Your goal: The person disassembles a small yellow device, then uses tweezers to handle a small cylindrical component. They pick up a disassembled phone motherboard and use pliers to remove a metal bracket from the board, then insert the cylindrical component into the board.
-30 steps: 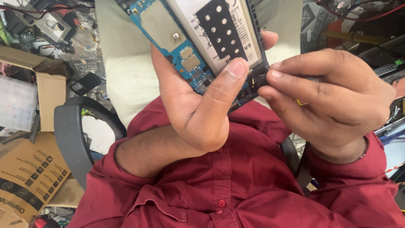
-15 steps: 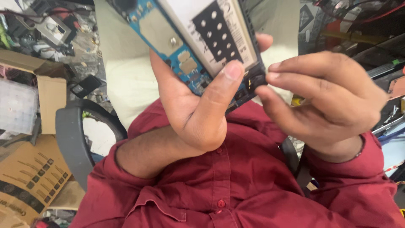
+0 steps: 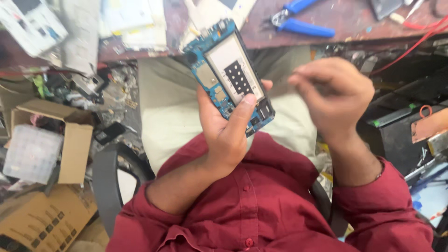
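My left hand (image 3: 227,137) grips an opened phone (image 3: 229,74) with its back off. A blue circuit board, a pale metal shield and a black perforated patch are showing. My thumb lies across the phone's lower edge, and the phone tilts up toward the desk. My right hand (image 3: 333,95) hovers just right of the phone, apart from it and blurred. Its fingers are curled and pinched together. Whether something tiny sits between the fingertips I cannot tell. Both arms wear red sleeves.
The cluttered desk edge (image 3: 354,28) runs across the top, with blue-handled pliers (image 3: 303,23) and papers on it. A red wire (image 3: 410,46) hangs at the right above dark boxes (image 3: 401,135). On the floor at left are an open cardboard box (image 3: 74,140), a clear plastic case (image 3: 30,154) and a chair armrest (image 3: 105,186).
My right hand has come off the phone's lower corner and moved right. The view has pulled back, so the phone appears smaller and the desk top shows.
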The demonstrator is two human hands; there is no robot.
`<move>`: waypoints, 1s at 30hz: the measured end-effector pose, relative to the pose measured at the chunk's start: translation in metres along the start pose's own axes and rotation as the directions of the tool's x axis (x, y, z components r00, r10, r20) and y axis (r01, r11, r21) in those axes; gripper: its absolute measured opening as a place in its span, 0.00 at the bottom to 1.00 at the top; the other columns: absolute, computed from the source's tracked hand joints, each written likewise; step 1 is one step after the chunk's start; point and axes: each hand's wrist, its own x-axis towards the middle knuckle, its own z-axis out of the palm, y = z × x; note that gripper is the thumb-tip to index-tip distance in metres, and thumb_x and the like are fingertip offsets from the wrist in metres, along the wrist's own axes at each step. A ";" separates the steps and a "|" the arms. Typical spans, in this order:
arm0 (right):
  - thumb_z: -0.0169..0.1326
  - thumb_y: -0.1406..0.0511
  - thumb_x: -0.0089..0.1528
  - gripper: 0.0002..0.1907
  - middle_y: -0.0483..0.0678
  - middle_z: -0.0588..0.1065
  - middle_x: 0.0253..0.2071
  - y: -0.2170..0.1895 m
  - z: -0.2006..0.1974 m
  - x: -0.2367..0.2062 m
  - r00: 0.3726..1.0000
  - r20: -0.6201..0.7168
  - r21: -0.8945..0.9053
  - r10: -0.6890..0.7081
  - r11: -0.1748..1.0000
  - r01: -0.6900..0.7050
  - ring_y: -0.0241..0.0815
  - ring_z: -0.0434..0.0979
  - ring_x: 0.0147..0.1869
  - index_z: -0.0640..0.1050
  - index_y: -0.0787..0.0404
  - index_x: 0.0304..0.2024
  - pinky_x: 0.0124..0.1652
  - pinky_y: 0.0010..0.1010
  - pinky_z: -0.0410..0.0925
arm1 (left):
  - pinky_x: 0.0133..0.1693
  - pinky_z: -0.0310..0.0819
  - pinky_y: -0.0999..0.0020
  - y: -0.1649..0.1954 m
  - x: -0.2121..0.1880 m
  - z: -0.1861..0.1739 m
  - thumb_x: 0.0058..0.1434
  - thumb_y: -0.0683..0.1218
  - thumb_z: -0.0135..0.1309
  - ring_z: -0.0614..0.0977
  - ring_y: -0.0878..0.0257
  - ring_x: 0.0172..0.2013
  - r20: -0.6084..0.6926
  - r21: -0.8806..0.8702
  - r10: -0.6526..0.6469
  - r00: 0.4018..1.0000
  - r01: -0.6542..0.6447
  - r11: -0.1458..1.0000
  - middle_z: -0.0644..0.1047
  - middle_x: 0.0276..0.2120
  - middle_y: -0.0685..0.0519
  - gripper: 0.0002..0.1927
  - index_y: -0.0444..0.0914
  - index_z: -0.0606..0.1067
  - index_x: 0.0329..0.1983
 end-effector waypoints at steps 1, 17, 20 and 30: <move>0.72 0.75 0.67 0.09 0.52 0.81 0.42 0.014 0.001 0.005 0.999 -0.050 -0.067 -0.021 0.998 0.018 0.44 0.82 0.43 0.82 0.68 0.45 0.42 0.28 0.72 | 0.53 0.79 0.66 0.000 0.004 -0.001 0.75 0.33 0.47 0.83 0.57 0.50 -0.023 -0.003 -0.017 1.000 0.017 1.000 0.78 0.50 0.41 0.20 0.32 0.58 0.66; 0.67 0.73 0.72 0.11 0.50 0.73 0.47 0.040 -0.006 0.011 0.994 -0.104 -0.237 0.020 0.971 -0.044 0.33 0.70 0.34 0.82 0.63 0.56 0.35 0.23 0.64 | 0.50 0.81 0.60 0.012 0.013 -0.007 0.75 0.44 0.46 0.83 0.52 0.50 0.073 -0.211 -0.147 0.986 0.159 0.965 0.77 0.50 0.39 0.22 0.33 0.59 0.68; 0.67 0.72 0.70 0.12 0.49 0.74 0.48 0.009 -0.003 0.000 1.000 -0.012 -0.123 0.011 0.992 -0.013 0.30 0.71 0.34 0.81 0.63 0.55 0.34 0.20 0.64 | 0.49 0.81 0.58 0.010 0.013 -0.008 0.76 0.48 0.44 0.83 0.50 0.51 0.076 -0.265 -0.181 0.981 0.195 0.944 0.76 0.52 0.40 0.22 0.33 0.58 0.68; 0.72 0.67 0.51 0.20 0.52 0.72 0.49 -0.063 0.001 0.007 0.953 0.300 0.021 -0.050 0.999 0.046 0.36 0.73 0.38 0.82 0.58 0.45 0.38 0.27 0.70 | 0.57 0.74 0.64 -0.001 0.011 -0.015 0.78 0.46 0.42 0.79 0.60 0.54 0.105 -0.152 -0.228 0.968 0.242 0.958 0.73 0.57 0.45 0.26 0.33 0.55 0.75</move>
